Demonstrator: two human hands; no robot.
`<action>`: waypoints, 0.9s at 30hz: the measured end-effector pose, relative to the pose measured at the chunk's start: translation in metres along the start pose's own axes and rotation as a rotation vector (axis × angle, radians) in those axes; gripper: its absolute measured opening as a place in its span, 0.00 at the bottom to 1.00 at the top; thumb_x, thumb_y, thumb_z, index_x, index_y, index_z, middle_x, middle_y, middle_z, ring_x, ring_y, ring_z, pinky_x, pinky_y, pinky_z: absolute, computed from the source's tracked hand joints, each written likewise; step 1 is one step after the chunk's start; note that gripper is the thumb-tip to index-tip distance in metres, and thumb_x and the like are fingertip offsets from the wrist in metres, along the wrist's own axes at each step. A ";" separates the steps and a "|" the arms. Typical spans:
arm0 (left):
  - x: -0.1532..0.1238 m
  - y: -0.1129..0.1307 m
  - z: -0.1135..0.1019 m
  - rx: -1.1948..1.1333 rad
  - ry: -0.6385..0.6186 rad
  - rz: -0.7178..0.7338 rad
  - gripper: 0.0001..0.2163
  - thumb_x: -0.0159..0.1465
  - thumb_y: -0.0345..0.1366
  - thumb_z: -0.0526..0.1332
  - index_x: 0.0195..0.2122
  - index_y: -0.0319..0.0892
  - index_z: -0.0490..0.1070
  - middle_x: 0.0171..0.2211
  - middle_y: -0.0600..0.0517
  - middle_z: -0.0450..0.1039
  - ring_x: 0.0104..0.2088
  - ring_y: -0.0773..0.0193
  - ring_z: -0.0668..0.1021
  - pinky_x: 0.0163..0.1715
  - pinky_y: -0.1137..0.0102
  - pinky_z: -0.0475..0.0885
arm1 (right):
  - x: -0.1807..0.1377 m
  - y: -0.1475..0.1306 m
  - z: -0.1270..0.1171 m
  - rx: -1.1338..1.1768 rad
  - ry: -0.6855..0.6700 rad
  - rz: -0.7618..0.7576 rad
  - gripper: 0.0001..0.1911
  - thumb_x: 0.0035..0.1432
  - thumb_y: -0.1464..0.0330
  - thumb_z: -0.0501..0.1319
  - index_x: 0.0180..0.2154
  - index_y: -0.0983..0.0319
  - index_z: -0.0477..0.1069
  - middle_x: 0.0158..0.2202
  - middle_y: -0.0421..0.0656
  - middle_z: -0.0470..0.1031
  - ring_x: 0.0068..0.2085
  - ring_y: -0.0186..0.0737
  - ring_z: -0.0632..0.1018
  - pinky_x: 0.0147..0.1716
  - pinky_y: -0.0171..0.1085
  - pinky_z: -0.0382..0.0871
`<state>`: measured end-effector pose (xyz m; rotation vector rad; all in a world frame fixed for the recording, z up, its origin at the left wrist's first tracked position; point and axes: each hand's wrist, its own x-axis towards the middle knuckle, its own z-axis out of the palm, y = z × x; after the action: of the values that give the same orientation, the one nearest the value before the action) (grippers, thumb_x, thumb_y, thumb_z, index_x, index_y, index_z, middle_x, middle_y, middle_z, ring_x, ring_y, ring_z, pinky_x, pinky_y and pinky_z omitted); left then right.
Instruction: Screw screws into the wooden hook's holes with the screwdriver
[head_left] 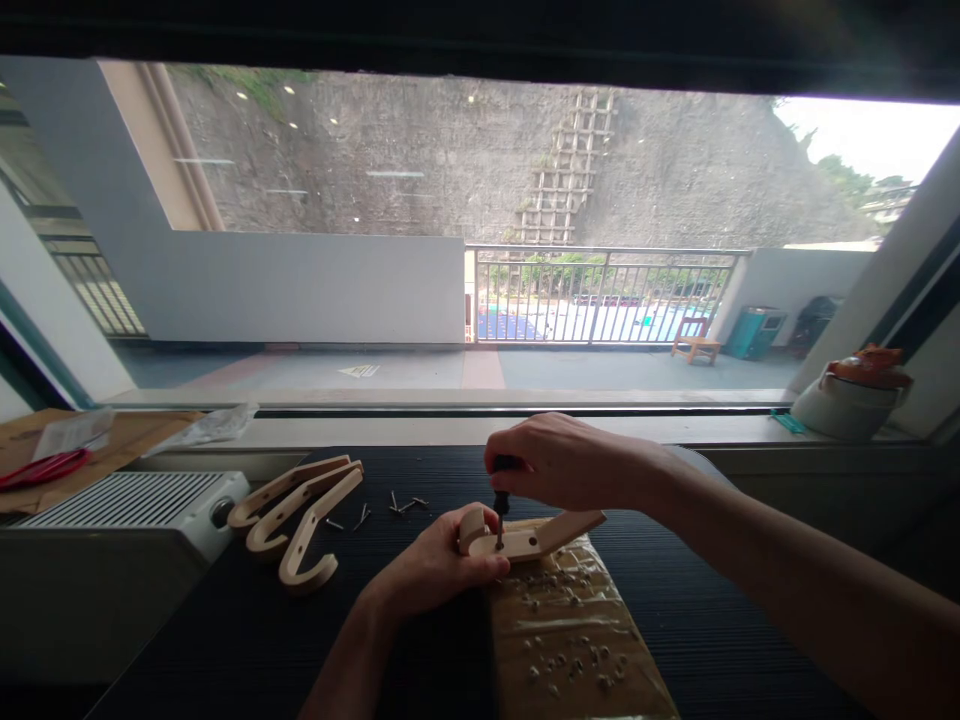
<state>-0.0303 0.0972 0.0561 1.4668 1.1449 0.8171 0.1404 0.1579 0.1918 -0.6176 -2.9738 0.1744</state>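
Note:
My right hand [546, 462] is closed around the dark handle of a screwdriver [501, 505]. Its shaft points down, and the tip meets a hole near the curved end of a pale wooden hook [517, 545]. That curved end is gripped by my left hand [457, 550], thumb in front and fingers behind. Under the hook lies a board wrapped in brown cardboard and clear tape [577, 650], its top dotted with many small holes. Whether a screw sits under the tip is too small to tell.
Three more wooden hooks [307, 540] lie on the black table [420, 660] at left, with several loose screws [403, 505] beside them. A white radiator [142, 500] stands left of the table. Red-handled scissors [49, 467] and a pot [855, 395] rest by the window.

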 end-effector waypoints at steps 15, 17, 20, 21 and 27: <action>0.000 -0.001 0.001 0.007 0.005 0.017 0.12 0.54 0.36 0.62 0.39 0.40 0.67 0.27 0.58 0.60 0.28 0.70 0.62 0.28 0.76 0.59 | 0.006 0.005 0.003 -0.036 -0.037 -0.078 0.12 0.58 0.65 0.51 0.33 0.61 0.72 0.27 0.38 0.73 0.26 0.30 0.66 0.27 0.32 0.55; 0.000 0.000 0.001 0.004 0.000 0.010 0.12 0.54 0.36 0.62 0.38 0.40 0.66 0.27 0.58 0.60 0.28 0.70 0.61 0.28 0.76 0.58 | 0.007 0.006 0.009 -0.064 -0.003 -0.025 0.14 0.59 0.63 0.50 0.33 0.62 0.72 0.27 0.40 0.73 0.26 0.31 0.66 0.26 0.33 0.54; -0.001 0.003 0.000 0.002 0.001 -0.006 0.12 0.53 0.37 0.63 0.37 0.40 0.66 0.26 0.58 0.59 0.27 0.70 0.61 0.26 0.76 0.58 | 0.006 0.007 0.015 -0.117 0.034 0.070 0.18 0.61 0.60 0.48 0.32 0.63 0.72 0.26 0.41 0.72 0.25 0.32 0.67 0.25 0.34 0.52; -0.001 0.004 0.001 0.003 0.004 -0.008 0.12 0.53 0.36 0.63 0.37 0.40 0.66 0.26 0.58 0.59 0.27 0.70 0.61 0.26 0.76 0.58 | 0.006 0.007 0.014 -0.135 0.038 0.081 0.19 0.61 0.60 0.48 0.31 0.63 0.72 0.25 0.42 0.72 0.25 0.32 0.66 0.25 0.34 0.52; 0.000 0.003 0.001 -0.013 0.010 0.002 0.12 0.52 0.36 0.63 0.37 0.40 0.67 0.28 0.57 0.62 0.28 0.69 0.63 0.29 0.75 0.60 | -0.001 0.003 -0.002 -0.039 -0.041 -0.038 0.13 0.58 0.62 0.51 0.34 0.60 0.72 0.24 0.37 0.71 0.23 0.29 0.64 0.24 0.32 0.52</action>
<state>-0.0284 0.0964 0.0589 1.4549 1.1444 0.8326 0.1422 0.1603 0.1932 -0.5677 -3.0325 0.1278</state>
